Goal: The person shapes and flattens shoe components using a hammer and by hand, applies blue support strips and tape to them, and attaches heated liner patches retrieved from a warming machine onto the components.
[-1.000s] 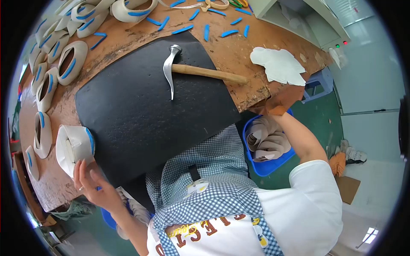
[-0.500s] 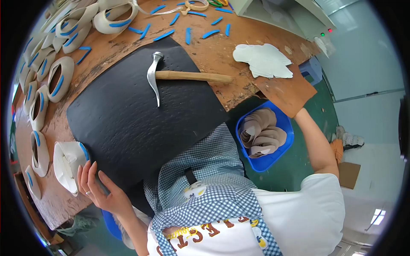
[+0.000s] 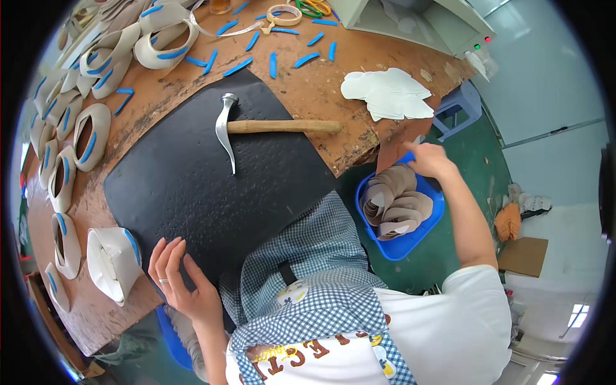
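Observation:
My left hand (image 3: 183,282) lies open at the lower left edge of the black mat (image 3: 192,192), fingers stretched out, holding nothing. Just left of it stands a cream shoe upper (image 3: 114,264) with a blue strip on its side. My right hand (image 3: 431,160) is closed at the far rim of a blue basin (image 3: 420,236), next to a brown sheet (image 3: 393,146) hanging off the table. What its fingers hold is hidden. Stacked beige shoe pieces (image 3: 404,208) fill the basin. A hammer (image 3: 282,126) with a wooden handle rests on the mat.
Many cream shoe uppers (image 3: 92,136) line the table's left side. Blue strips (image 3: 273,65), masking tape (image 3: 283,15) and green-handled scissors (image 3: 313,8) lie at the back. White cut pieces (image 3: 391,95) sit near the right corner, below a grey box (image 3: 410,32). A stool (image 3: 459,109) stands beyond.
My right hand has come out from under the brown sheet to the basin's rim, and the sheet now hangs down. My left hand has moved off the shoe upper to the right.

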The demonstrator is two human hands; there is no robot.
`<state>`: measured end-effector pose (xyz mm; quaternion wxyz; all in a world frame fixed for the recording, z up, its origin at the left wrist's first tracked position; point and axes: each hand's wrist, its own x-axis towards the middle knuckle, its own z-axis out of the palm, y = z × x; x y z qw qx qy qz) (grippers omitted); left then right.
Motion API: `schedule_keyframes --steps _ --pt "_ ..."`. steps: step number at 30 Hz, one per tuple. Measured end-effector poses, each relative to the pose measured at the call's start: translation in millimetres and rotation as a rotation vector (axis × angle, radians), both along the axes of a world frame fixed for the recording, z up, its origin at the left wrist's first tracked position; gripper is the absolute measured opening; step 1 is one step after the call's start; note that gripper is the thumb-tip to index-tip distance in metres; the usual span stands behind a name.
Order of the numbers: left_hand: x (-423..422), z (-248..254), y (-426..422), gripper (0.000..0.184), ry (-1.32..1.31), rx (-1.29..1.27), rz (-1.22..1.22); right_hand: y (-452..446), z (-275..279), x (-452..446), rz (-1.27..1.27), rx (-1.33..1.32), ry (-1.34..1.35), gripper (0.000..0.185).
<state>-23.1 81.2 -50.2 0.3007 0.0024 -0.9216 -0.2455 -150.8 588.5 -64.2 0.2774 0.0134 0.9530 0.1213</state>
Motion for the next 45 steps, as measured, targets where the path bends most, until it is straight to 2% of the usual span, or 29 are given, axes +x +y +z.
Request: schedule_keyframes --steps 1,3,6,9,10,13,14,15,17,19,20,22,23,26,29,30,33,34,37,38,41,45 --pt "1 0 -1 0.025 -0.008 0.004 -0.002 2 -18 -8 0.064 -0.080 -0.008 0.049" --pt "4 1 0 0.025 -0.021 0.009 0.001 -15 -53 -27 0.123 -0.056 -0.165 0.052" --pt "8 5 3 0.024 -0.050 0.035 0.024 -10 -100 -77 0.183 0.179 -0.007 0.052" --pt "11 14 7 0.025 -0.040 -0.016 0.056 9 -141 -89 0.181 0.163 0.138 0.049" --pt "13 14 7 0.026 -0.053 -0.021 0.080 14 -143 -82 0.164 0.062 0.242 0.051" --pt "10 12 9 0.026 -0.078 0.015 0.067 21 -145 -60 -0.257 -0.312 0.487 0.048" --pt "5 15 17 0.026 -0.124 0.099 -0.033 23 -136 -48 -0.339 -0.410 0.484 0.042" --pt "-4 22 28 0.026 -0.168 0.183 -0.136 24 -140 -35 -0.305 -0.479 0.570 0.041" --pt "-28 34 60 0.030 -0.356 0.308 -0.531 27 -150 -13 -0.233 -0.616 0.750 0.037" --pt "-52 22 102 0.029 -0.644 0.530 -0.958 17 -142 -4 -0.375 -0.763 0.726 0.037" --pt "-62 -1 128 0.026 -0.755 0.541 -1.115 14 -138 -2 -0.417 -0.790 0.729 0.037" --pt "-68 -51 185 0.036 -0.914 0.169 -1.136 15 -144 8 -0.470 -0.911 0.769 0.036" --pt "-70 -76 213 0.041 -0.819 0.014 -1.126 10 -133 17 -0.495 -0.952 0.743 0.036" --pt "-99 -127 287 0.059 -0.385 -0.316 -1.084 10 -117 43 -0.333 -0.731 0.728 0.039" --pt "-119 -131 330 0.066 -0.429 -0.305 -0.973 22 -120 63 -0.359 -0.772 0.720 0.040" --pt "-121 -129 339 0.076 -0.455 -0.241 -0.957 25 -118 63 -0.390 -0.793 0.657 0.043" --pt "-121 -120 354 0.084 -0.542 0.045 -0.976 34 -129 45 -0.331 -0.719 0.605 0.048" --pt "-121 -115 357 0.086 -0.475 0.010 -0.966 34 -131 33 -0.335 -0.674 0.485 0.051" --pt "-121 -102 366 0.088 -0.313 -0.063 -0.953 32 -170 6 -0.099 -0.750 0.771 0.046" --pt "-122 -99 367 0.088 -0.284 -0.067 -0.951 30 -180 -4 -0.064 -0.777 0.867 0.036" --pt "-127 -99 367 0.085 -0.269 -0.077 -0.948 32 -185 -20 0.000 -0.746 0.795 0.029" --pt "-130 -90 361 0.083 -0.287 0.063 -0.989 23 -173 -9 0.001 -0.767 1.070 0.026"
